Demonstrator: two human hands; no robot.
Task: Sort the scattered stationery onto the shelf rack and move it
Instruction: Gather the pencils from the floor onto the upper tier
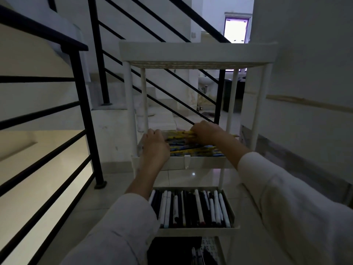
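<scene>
Pencils (193,149) beneath the right hand (207,132)

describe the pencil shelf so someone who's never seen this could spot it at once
Find the white shelf rack beside the black stair railing. Its second tier down, where the left hand and right hand reach, holds the pencils. They are yellow and blue, unlike the black and white pens one tier down.

Both arms in white sleeves, stretched forward, far from body. Left hand (155,148) palm down, knuckles up, fingers curled at far end; grasp unclear. Right hand (207,133) farther and to right, palm down, fingers curled round pencils (191,150).
</scene>
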